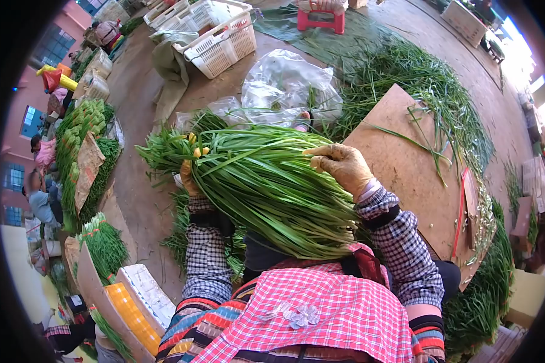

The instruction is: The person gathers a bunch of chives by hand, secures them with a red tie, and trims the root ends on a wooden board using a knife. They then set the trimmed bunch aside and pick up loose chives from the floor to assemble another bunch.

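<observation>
A thick bunch of garlic chives (272, 187), with long flat green leaves, lies across my lap. My left hand (192, 169), in a yellowish glove, wraps around the bunch toward its left end, with its fingertips showing above the leaves. At the upper right edge of the bunch is my right hand (344, 169), also gloved and stained. Its thumb and fingers are pinched together on a few leaves there. The lower right ends of the bunch rest against my pink checked apron (327, 296).
A brown board (399, 145) with scraps lies at my right, beside a large heap of loose leaves (430, 78). Ahead are a clear plastic bag (290, 85), white crates (221, 45) and a red stool (321, 21). Bundled greens (103, 242) and other people are at left.
</observation>
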Tool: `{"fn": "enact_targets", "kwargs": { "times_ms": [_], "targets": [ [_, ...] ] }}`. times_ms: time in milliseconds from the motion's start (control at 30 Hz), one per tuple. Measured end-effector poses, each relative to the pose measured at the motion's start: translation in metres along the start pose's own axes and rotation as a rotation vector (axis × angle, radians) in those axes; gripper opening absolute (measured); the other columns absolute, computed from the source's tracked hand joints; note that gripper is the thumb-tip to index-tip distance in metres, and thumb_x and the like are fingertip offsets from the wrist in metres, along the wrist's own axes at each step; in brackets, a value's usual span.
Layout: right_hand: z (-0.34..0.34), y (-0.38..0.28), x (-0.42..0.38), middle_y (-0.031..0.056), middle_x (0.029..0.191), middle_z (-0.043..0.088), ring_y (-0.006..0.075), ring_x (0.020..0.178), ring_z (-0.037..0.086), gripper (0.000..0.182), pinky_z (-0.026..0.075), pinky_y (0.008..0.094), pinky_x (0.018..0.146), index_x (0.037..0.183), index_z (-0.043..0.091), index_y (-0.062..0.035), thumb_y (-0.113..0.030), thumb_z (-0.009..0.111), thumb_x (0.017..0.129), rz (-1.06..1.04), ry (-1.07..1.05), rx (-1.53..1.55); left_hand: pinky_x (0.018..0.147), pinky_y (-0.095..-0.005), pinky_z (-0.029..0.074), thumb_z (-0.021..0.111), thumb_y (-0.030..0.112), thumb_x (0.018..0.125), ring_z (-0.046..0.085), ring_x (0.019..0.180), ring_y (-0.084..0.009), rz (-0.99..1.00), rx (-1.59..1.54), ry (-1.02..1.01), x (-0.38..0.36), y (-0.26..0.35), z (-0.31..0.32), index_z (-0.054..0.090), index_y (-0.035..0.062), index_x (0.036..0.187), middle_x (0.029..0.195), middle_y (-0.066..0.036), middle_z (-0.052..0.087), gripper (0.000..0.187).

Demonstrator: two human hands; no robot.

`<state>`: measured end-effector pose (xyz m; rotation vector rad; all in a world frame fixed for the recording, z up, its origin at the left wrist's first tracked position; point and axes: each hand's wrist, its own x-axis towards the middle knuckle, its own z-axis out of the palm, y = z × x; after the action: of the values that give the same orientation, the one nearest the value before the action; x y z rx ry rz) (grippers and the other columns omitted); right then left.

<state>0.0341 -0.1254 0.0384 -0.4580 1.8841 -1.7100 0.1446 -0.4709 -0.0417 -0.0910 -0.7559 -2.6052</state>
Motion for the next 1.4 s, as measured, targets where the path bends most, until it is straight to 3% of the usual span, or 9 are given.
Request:
{"fn": "enact_targets", "kwargs": {
  "times_ms": [467, 600, 700, 733, 967, 1100, 1233, 1300, 1400],
  "targets": [
    [0.011, 0.013, 0.001, 0.0092, 0.099, 0.068, 0.0136, 0.083, 0.063, 0.007, 0.053, 0.0281, 0.075, 0.088, 0.067, 0.0012, -0.005, 0.063, 0.086, -0.118, 0.118, 0.248, 0.075, -0.0504, 0.058, 0.06, 0.027, 0.086, 0.066, 0.093, -0.0308, 0.024, -0.081, 0.059, -0.001, -0.003, 0.005, 0.044, 0.002, 0.132, 0.111, -0.021, 0.062, 0.055],
    [0.008, -0.028, -0.01, 0.0089, 0.089, 0.068, 0.015, 0.082, 0.064, 0.013, 0.053, 0.0274, 0.073, 0.088, 0.068, -0.0043, 0.003, 0.066, 0.079, -0.423, 0.13, -1.079, 0.076, -0.051, 0.058, 0.06, 0.027, 0.086, 0.066, 0.093, -0.031, -0.063, -0.08, -0.005, -0.003, 0.0, -0.003, 0.042, 0.0025, 0.133, 0.11, -0.022, 0.062, 0.056],
    [0.008, 0.003, -0.007, 0.0083, 0.092, 0.068, 0.0144, 0.082, 0.064, 0.007, 0.053, 0.0276, 0.074, 0.083, 0.067, -0.0012, 0.004, 0.063, 0.081, -0.385, 0.165, -0.148, 0.076, -0.0517, 0.058, 0.06, 0.026, 0.086, 0.066, 0.094, -0.0309, -0.074, -0.078, -0.016, 0.0, 0.002, -0.007, 0.042, 0.0025, 0.133, 0.11, -0.021, 0.063, 0.056],
    [0.005, -0.003, -0.008, 0.0089, 0.096, 0.068, 0.0144, 0.087, 0.064, 0.006, 0.052, 0.0271, 0.079, 0.089, 0.064, 0.0017, 0.004, 0.061, 0.085, -0.146, 0.089, 0.203, 0.076, -0.0518, 0.058, 0.06, 0.026, 0.086, 0.066, 0.094, -0.0308, -0.067, -0.079, -0.008, 0.0, 0.002, -0.007, 0.042, 0.0025, 0.133, 0.109, -0.021, 0.063, 0.056],
    [-0.028, -0.012, -0.033, 0.0123, 0.099, 0.066, 0.0154, 0.085, 0.062, 0.011, 0.051, 0.0279, 0.079, 0.099, 0.056, 0.0033, -0.005, 0.055, 0.092, -0.124, 0.117, 0.273, 0.078, -0.0524, 0.057, 0.062, 0.025, 0.085, 0.065, 0.095, -0.0278, 0.035, -0.011, 0.042, -0.001, 0.0, 0.011, 0.042, 0.002, 0.133, 0.107, -0.018, 0.065, 0.057],
    [-0.07, -0.003, -0.06, 0.0121, 0.097, 0.066, 0.0146, 0.08, 0.061, 0.02, 0.049, 0.0261, 0.075, 0.102, 0.058, 0.001, -0.017, 0.054, 0.093, -0.385, -0.15, 0.89, 0.083, -0.0516, 0.055, 0.052, 0.028, 0.091, 0.062, 0.103, -0.0303, -0.053, -0.034, -0.1, 0.0, 0.003, -0.013, 0.04, 0.0024, 0.135, 0.114, -0.019, 0.062, 0.052],
    [-0.102, 0.02, -0.095, 0.0135, 0.097, 0.068, 0.0204, 0.085, 0.065, 0.02, 0.051, 0.0339, 0.077, 0.099, 0.064, -0.001, -0.017, 0.056, 0.091, 0.227, -0.119, -0.054, 0.078, -0.0473, 0.057, 0.058, 0.027, 0.087, 0.066, 0.093, -0.0276, 0.021, 0.015, 0.051, -0.003, 0.003, -0.028, 0.057, -0.0027, 0.117, 0.11, -0.02, 0.063, 0.043],
    [-0.085, 0.014, -0.101, 0.0144, 0.098, 0.067, 0.0257, 0.088, 0.065, 0.021, 0.051, 0.0351, 0.08, 0.103, 0.067, -0.0065, -0.018, 0.058, 0.088, 0.306, -0.107, -1.126, 0.081, -0.0476, 0.056, 0.056, 0.028, 0.088, 0.065, 0.097, -0.0281, -0.016, -0.041, -0.02, -0.004, 0.004, -0.026, 0.058, -0.0028, 0.117, 0.115, -0.021, 0.061, 0.042],
    [-0.071, 0.015, -0.079, 0.0141, 0.097, 0.067, 0.0284, 0.091, 0.064, 0.023, 0.05, 0.0344, 0.082, 0.105, 0.067, -0.0112, -0.02, 0.057, 0.087, 0.068, 0.108, -0.77, 0.084, -0.048, 0.055, 0.055, 0.029, 0.089, 0.064, 0.099, -0.0285, -0.024, -0.084, -0.052, -0.006, 0.0, -0.026, 0.057, -0.0024, 0.119, 0.117, -0.021, 0.06, 0.044]
  ]
}}
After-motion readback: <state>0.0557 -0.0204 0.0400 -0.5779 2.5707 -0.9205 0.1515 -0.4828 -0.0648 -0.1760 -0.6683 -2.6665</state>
